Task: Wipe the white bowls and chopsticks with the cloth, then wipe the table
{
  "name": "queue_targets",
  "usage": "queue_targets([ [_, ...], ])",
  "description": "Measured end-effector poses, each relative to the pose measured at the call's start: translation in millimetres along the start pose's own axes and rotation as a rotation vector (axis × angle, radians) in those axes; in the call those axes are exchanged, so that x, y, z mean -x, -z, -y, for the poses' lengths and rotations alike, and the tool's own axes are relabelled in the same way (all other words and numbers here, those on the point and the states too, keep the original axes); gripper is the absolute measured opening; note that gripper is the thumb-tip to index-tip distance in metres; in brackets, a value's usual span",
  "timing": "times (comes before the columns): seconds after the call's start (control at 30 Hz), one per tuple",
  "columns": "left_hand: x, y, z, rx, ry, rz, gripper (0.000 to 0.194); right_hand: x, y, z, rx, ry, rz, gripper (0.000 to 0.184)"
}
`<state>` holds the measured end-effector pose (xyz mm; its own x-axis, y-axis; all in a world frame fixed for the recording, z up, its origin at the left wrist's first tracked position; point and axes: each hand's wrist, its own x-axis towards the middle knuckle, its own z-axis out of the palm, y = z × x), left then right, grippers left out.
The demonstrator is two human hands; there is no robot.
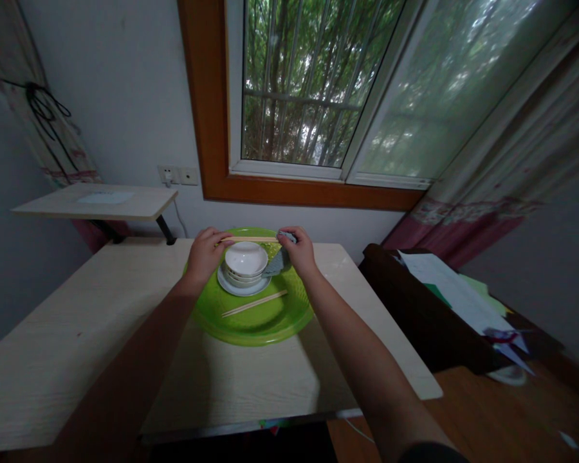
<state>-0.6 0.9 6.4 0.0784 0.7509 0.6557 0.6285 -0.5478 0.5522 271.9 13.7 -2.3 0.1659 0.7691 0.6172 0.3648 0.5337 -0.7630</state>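
Note:
My left hand (206, 253) is closed on one end of a pair of light wooden chopsticks (253, 239), held level above the far part of a green round tray (255, 338). At their other end, my right hand (296, 251) grips a grey cloth (276, 264), which is pressed around the chopsticks and hangs down below. Just under the held pair, a stack of white bowls (246, 260) sits on white plates (244, 290) in the tray. Another pair of chopsticks (254, 303) lies slanted on the tray's near part.
The tray rests on a pale wooden table (101, 321). A raised shelf (139, 204) stands at the table's back left. Behind are a wall socket (168, 175) and a window (299, 83). To the right, a dark brown box-like piece (429, 321) carries papers (456, 296).

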Motion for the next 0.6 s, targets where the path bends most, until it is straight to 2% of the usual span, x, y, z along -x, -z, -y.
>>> queue_targets([
  [0.2, 2, -2.2, 1, -0.045, -0.023, 0.100, 0.027, 0, -1, -7, 0.095, 0.030, -0.039, 0.021],
  [0.4, 4, -3.7, 1, -0.104, -0.018, 0.151, 0.029, 3, -2, 4, 0.184, 0.138, -0.065, 0.014],
  [0.5, 5, -5.5, -1, -0.113, -0.041, 0.228, 0.026, 6, -4, 10, 0.216, 0.237, 0.026, 0.011],
  [0.6, 6, -7.9, -3, -0.127, -0.066, 0.292, 0.025, 8, -9, 14, 0.262, 0.345, 0.187, 0.009],
])
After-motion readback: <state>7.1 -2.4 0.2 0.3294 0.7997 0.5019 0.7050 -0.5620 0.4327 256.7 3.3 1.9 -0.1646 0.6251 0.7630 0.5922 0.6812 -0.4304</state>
